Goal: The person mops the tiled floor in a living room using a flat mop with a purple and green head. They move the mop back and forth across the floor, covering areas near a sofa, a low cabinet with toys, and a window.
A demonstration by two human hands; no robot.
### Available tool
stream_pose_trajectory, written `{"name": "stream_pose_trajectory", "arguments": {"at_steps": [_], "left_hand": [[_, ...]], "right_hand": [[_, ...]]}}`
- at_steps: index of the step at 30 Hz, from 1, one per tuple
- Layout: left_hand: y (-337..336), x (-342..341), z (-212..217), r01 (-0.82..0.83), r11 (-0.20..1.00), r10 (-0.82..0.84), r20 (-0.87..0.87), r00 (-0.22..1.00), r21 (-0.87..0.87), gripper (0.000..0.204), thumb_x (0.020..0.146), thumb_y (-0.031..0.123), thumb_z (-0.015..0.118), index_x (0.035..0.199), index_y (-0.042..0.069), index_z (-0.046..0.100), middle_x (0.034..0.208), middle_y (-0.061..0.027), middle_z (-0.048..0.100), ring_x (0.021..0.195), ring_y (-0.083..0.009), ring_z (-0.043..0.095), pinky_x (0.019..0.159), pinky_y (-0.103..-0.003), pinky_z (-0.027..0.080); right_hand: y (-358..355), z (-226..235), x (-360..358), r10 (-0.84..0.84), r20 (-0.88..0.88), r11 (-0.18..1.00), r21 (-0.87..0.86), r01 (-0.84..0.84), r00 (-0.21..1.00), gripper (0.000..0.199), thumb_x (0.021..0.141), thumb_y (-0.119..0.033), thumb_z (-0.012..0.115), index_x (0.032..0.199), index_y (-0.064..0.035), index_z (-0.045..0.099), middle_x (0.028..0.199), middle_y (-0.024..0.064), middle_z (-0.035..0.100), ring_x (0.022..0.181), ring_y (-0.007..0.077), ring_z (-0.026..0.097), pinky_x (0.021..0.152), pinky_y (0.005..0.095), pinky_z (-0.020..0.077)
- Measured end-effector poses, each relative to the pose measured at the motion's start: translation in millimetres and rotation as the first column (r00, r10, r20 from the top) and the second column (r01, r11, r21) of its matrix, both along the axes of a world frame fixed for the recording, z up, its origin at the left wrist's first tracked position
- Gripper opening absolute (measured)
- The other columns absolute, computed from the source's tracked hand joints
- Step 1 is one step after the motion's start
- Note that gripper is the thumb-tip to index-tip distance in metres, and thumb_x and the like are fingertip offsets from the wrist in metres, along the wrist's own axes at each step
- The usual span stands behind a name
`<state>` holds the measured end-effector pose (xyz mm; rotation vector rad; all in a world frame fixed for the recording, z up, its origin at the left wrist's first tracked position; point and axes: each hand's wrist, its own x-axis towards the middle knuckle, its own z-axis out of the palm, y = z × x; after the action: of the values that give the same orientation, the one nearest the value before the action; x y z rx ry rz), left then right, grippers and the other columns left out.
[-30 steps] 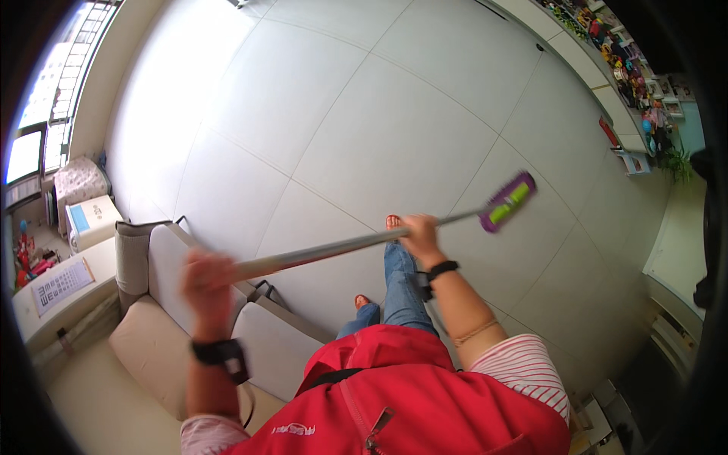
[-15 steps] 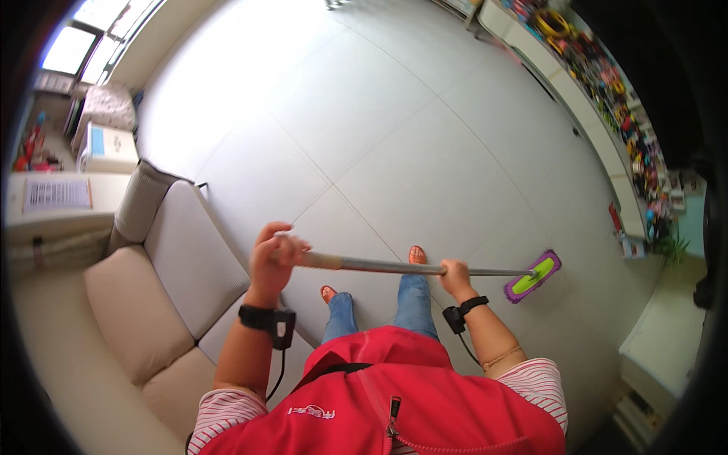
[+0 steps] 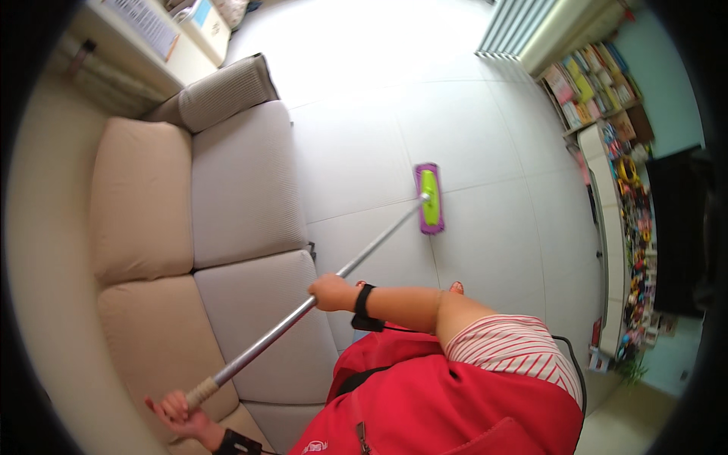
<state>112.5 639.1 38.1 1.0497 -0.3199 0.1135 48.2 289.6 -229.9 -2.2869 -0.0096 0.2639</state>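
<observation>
Flat mop (image 3: 334,282), long-handled: metal pole running on a diagonal from lower left to upper right, with a pale wrapped grip at its near end and a flat rectangular head (image 3: 430,198), green on top with a purple edge, at its far end. The head lies flat on the floor (image 3: 379,129), well out in front of the person and just beyond the front edge of the sofa. Right hand (image 3: 331,292): closed around the pole about midway along it, a black band on the wrist, the forearm reaching across from a red-and-white striped sleeve. Left hand (image 3: 178,409): low at the bottom edge of the picture, fingers curled loosely about the wrapped grip, a black band on that wrist too. The near half of the pole passes over the sofa (image 3: 243,197), a beige piece with two seat cushions, lighter back cushions to the left and a padded arm at its far end. Floor: large pale glossy tiles with thin joints, bright with daylight toward the top. A red apron (image 3: 455,409) covers the person's front; toes show just beyond it on the tiles. Right side of the room: a long low shelf (image 3: 629,227) crowded with small colourful items, and a bookcase (image 3: 584,83) of upright books above it. Upper left: a ledge behind the sofa bearing a printed sheet.
</observation>
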Motion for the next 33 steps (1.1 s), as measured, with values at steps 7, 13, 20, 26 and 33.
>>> {"name": "stream_pose_trajectory", "arguments": {"at_steps": [7,13,20,26,33], "left_hand": [[-53,-80,20,-0.756,0.644,0.765,-0.126,0.632,0.119,0.009,0.086,0.012,0.048,0.093,0.009,0.049,0.050,0.0051,0.025,0.046,-0.0077,0.029,0.047,-0.023,0.026],[-153,-94,2,-0.810,0.556,0.807,0.110,0.580,0.187,0.013,0.089,0.013,0.044,0.100,0.006,0.046,0.049,0.0051,0.021,0.046,-0.0070,0.027,0.050,-0.023,0.027],[-281,-50,-20,-0.456,0.848,0.430,0.150,0.890,0.272,0.027,0.091,0.008,0.034,0.112,-0.004,0.046,0.051,0.0047,0.023,0.053,-0.0083,0.026,0.058,-0.021,0.033],[-539,-44,-104,0.230,0.958,-0.238,0.028,0.971,0.171,0.026,0.092,0.011,0.034,0.106,0.001,0.054,0.051,0.0068,0.024,0.054,-0.0084,0.031,0.065,-0.023,0.040],[-823,-166,-149,0.805,0.588,-0.809,0.026,0.587,0.079,0.025,0.092,0.012,0.035,0.099,0.005,0.057,0.049,0.0066,0.029,0.053,-0.0084,0.033,0.069,-0.030,0.039]], "right_hand": [[65,-26,132,0.374,0.161,0.927,-0.035,-0.373,0.913,0.009,0.073,-0.019,0.065,0.076,-0.0107,0.068,0.072,0.0093,0.065,0.076,0.0298,0.062,0.073,0.0408,0.0461],[11,-45,143,0.385,0.229,0.915,0.033,-0.403,0.894,0.008,0.074,-0.020,0.065,0.076,-0.0131,0.068,0.073,0.0064,0.065,0.078,0.0260,0.062,0.076,0.0378,0.0437],[-224,-62,97,0.018,0.281,1.000,-0.026,-0.011,0.960,0.010,0.067,-0.014,0.061,0.073,-0.0156,0.068,0.074,0.0065,0.066,0.079,0.0267,0.063,0.075,0.0374,0.0440],[-533,-122,-28,-0.318,0.253,0.890,-0.252,0.380,0.914,0.009,0.069,-0.017,0.059,0.072,-0.0175,0.067,0.075,0.0052,0.068,0.079,0.0249,0.066,0.073,0.0378,0.0471],[-764,-164,-282,-0.739,0.483,0.513,-0.048,0.857,0.469,0.006,0.063,-0.007,0.060,0.058,-0.0112,0.058,0.070,0.0128,0.063,0.077,0.0323,0.061,0.073,0.0422,0.0478]]}}
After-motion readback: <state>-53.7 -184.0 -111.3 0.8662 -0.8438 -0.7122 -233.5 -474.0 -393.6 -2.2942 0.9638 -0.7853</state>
